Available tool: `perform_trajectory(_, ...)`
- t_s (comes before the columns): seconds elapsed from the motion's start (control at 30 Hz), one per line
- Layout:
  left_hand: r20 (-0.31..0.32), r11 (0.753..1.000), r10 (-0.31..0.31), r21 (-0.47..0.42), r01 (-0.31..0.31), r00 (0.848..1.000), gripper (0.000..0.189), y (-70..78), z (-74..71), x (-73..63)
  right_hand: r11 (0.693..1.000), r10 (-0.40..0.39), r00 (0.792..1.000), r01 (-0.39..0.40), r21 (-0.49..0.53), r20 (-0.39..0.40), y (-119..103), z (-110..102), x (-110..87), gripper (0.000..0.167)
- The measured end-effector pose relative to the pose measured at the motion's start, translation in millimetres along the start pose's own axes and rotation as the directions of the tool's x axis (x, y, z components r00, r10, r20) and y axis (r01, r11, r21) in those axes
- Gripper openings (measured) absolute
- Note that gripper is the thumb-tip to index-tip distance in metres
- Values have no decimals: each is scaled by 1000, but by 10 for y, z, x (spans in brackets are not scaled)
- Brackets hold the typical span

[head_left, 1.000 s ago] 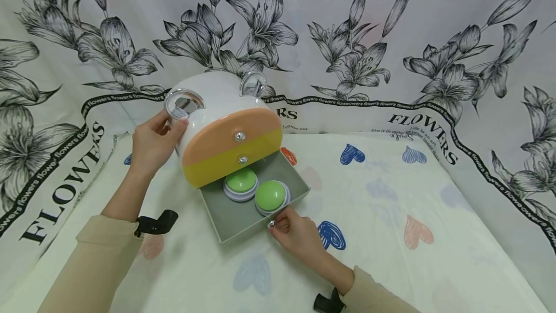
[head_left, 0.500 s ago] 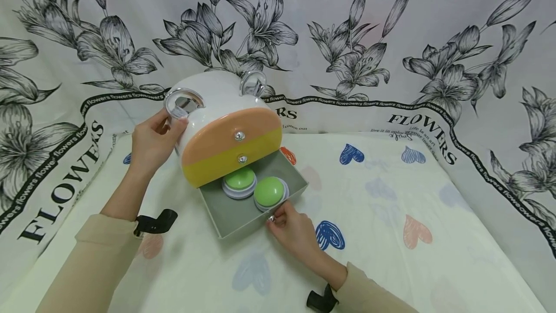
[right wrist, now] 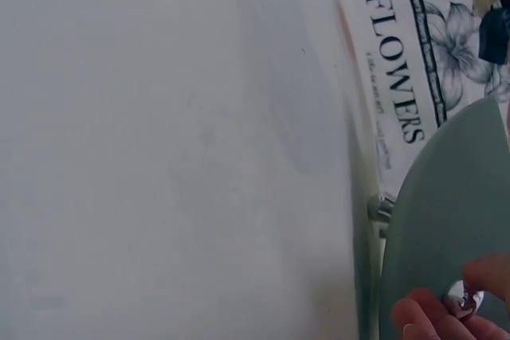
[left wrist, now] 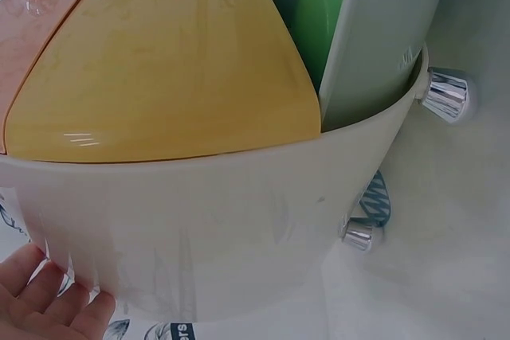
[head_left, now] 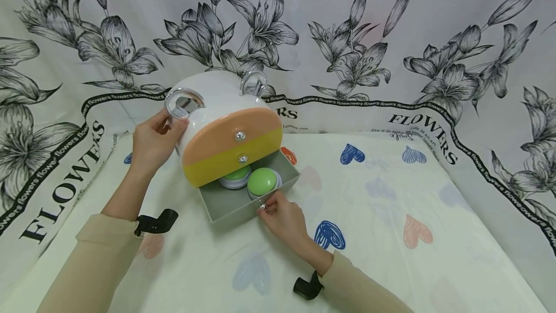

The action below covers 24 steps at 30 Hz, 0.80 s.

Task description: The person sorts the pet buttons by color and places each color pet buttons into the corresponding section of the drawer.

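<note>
A rounded white storage box sits tilted, its front banded by an orange drawer and a yellow drawer. The pale grey-green bottom drawer is pulled partway out. Two round things with green domed tops and white bases lie in it: one nearer the front, one partly under the yellow drawer. My left hand holds the box's left side below a chrome ring, fingertips against the white shell. My right hand pinches the bottom drawer's small silver knob.
Chrome ring pieces stand on top of the box, left and right. Chrome feet show on its underside. Beneath is a white cloth with printed hearts; a flower-printed curtain hangs behind.
My right hand has moved up and left, sliding the bottom drawer further in with the green-topped things. The rear one is now more hidden. My left hand stays at the box's side.
</note>
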<state>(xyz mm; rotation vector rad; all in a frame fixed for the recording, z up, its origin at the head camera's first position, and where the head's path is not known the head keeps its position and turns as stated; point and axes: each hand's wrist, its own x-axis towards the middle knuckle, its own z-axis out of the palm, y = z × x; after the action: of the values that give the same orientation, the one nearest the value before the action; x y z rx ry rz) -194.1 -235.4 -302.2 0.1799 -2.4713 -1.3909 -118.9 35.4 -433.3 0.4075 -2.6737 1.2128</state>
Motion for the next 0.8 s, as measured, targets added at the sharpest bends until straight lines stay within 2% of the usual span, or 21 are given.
perform_trajectory(0.8, -2, 1000, -16, 10, 16, 1000, 66, -1, 2, 2, 996, 85, 996, -86, -22, -14, -65, 188, 377, 14)
